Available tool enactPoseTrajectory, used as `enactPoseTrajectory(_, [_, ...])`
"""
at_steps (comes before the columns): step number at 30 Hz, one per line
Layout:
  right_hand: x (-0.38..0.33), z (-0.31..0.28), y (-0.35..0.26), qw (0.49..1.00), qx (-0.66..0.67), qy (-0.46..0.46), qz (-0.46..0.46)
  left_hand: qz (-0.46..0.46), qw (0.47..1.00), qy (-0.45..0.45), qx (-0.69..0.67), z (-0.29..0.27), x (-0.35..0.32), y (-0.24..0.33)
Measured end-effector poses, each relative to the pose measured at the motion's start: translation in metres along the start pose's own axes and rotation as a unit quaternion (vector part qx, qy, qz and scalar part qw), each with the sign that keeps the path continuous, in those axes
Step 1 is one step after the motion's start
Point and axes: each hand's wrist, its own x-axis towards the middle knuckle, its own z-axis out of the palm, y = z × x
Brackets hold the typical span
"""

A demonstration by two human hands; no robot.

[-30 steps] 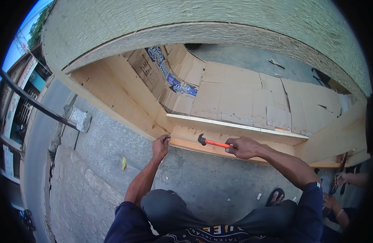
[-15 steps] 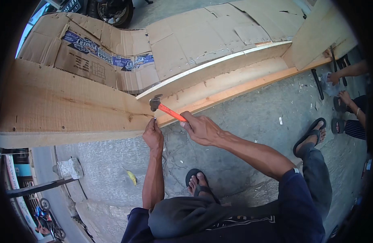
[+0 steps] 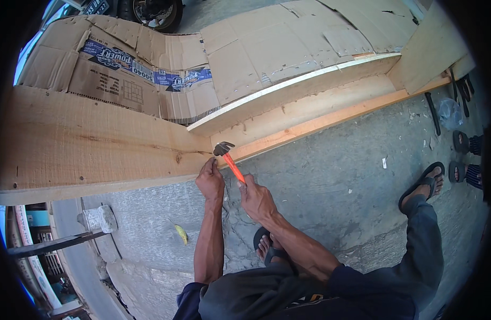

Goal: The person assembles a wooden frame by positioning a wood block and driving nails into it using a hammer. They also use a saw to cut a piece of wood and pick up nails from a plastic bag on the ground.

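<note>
At frame centre, an orange-handled steel claw hammer (image 3: 229,159) is clamped in the right hand (image 3: 256,199). The left hand (image 3: 210,181) is pinched closed against the pale wooden plank (image 3: 96,144) edge, beside the hammer head.

flattened brown cardboard boxes (image 3: 245,48), blue label strip (image 3: 149,69)
</note>
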Motion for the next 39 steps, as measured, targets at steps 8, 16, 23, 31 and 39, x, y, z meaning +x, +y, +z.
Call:
enactPoseTrajectory(8, [-0.004, -0.004, 0.01, 0.998, -0.044, -0.032, 0.03, -0.01, 1.0, -0.005, 0.002, 0.001, -0.003, 0.001])
enactPoseTrajectory(16, [0.002, -0.081, -0.011, 0.98, -0.024, 0.178, 0.086, 0.022, 0.973, -0.21, 0.092, 0.01, -0.011, 0.05])
enactPoseTrajectory(23, [-0.011, -0.064, -0.04, 0.976, 0.062, 0.151, 0.142, 0.064, 0.963, -0.214, 0.148, 0.031, -0.004, 0.005])
enactPoseTrajectory(31, [-0.021, -0.031, -0.018, 0.989, 0.009, 0.055, 0.134, 0.035, 0.967, -0.197, 0.156, 0.043, -0.006, 0.013])
enactPoseTrajectory(39, [0.02, -0.046, -0.029, 0.987, -0.085, 0.117, 0.075, 0.031, 0.98, -0.132, 0.145, 0.048, -0.016, 0.01])
